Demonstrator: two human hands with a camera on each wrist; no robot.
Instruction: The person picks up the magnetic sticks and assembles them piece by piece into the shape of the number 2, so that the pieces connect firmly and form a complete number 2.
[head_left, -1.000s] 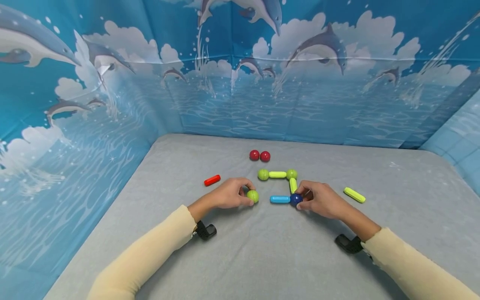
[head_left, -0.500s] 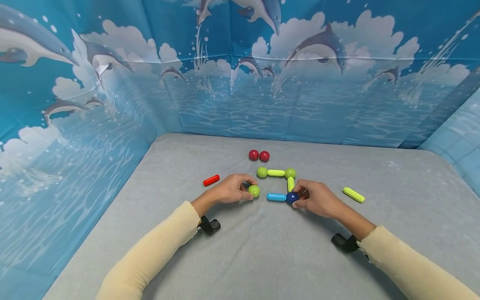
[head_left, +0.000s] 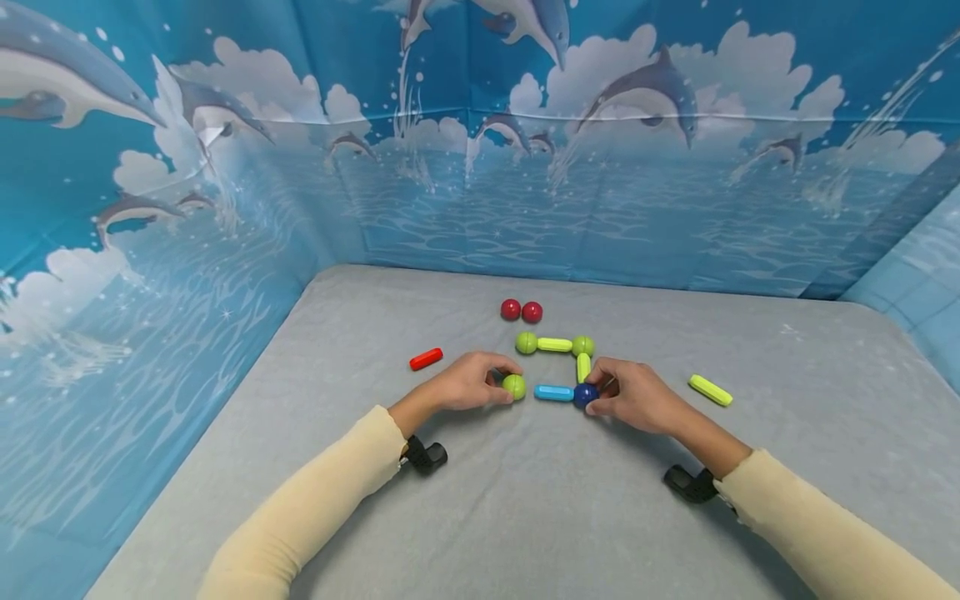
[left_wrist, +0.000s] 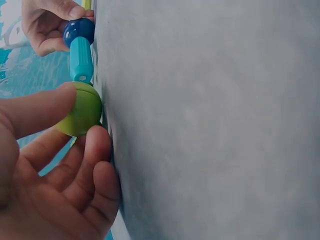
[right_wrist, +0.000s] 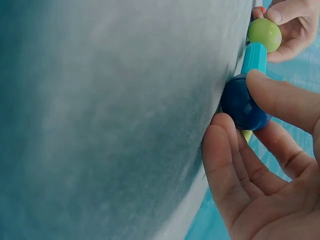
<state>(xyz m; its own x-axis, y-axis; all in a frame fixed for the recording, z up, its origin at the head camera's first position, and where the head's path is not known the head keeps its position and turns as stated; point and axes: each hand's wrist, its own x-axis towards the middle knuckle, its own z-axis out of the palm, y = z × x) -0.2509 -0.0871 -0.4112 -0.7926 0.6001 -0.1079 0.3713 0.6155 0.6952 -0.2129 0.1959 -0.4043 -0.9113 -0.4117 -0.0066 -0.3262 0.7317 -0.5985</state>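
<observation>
My left hand (head_left: 471, 382) pinches a light green ball (head_left: 513, 387) between thumb and fingers, low over the table. A short gap separates that ball from the free end of a light blue rod (head_left: 553, 392) in the head view. The rod's other end joins a dark blue ball (head_left: 586, 395), which my right hand (head_left: 633, 396) grips with thumb and fingertips. From the dark blue ball a yellow-green rod (head_left: 583, 367) runs back to a green corner ball (head_left: 582, 346). Another yellow-green rod (head_left: 554, 344) links this corner to a second green ball (head_left: 527, 342).
Two red balls (head_left: 521, 312) sit side by side behind the joined pieces. A red rod (head_left: 426, 359) lies left of my left hand, and a loose yellow-green rod (head_left: 710, 390) right of my right hand. A dolphin-print curtain (head_left: 465, 200) borders the grey table (head_left: 525, 517).
My left hand has moved slightly right with the green ball, narrowing the gap to the light blue rod. The joined pieces have shifted slightly left with my right hand.
</observation>
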